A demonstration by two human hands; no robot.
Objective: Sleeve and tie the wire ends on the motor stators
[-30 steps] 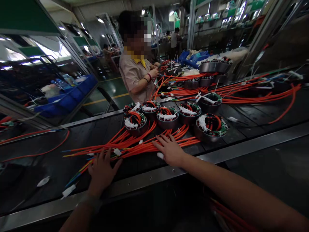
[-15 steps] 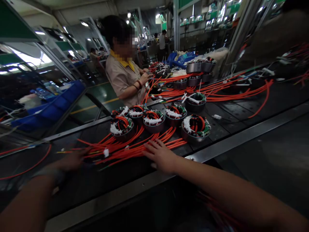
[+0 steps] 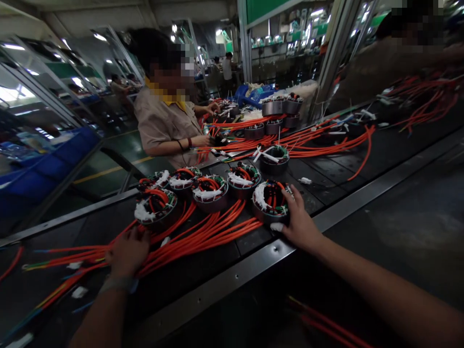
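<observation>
Several round motor stators with orange leads stand in a row on the dark conveyor [image 3: 275,256]. My right hand [image 3: 299,220] grips the side of the nearest stator [image 3: 270,199], fingers curled round its rim. My left hand [image 3: 126,251] rests on the bundle of orange wires [image 3: 203,234] just in front of the leftmost stator [image 3: 154,208], fingers bent down onto the wires. Whether that hand grasps them does not show.
A person in a beige shirt [image 3: 163,123] works on orange cables across the belt. Another person's arm [image 3: 395,58] reaches in at the top right. More stators [image 3: 281,106] and orange cable runs [image 3: 326,140] lie farther along. Blue bins [image 3: 47,169] stand at left.
My right hand left the wire bundle and moved right onto the nearest stator. My left hand shifted along the wires toward the leftmost stator. The view has swung to the right.
</observation>
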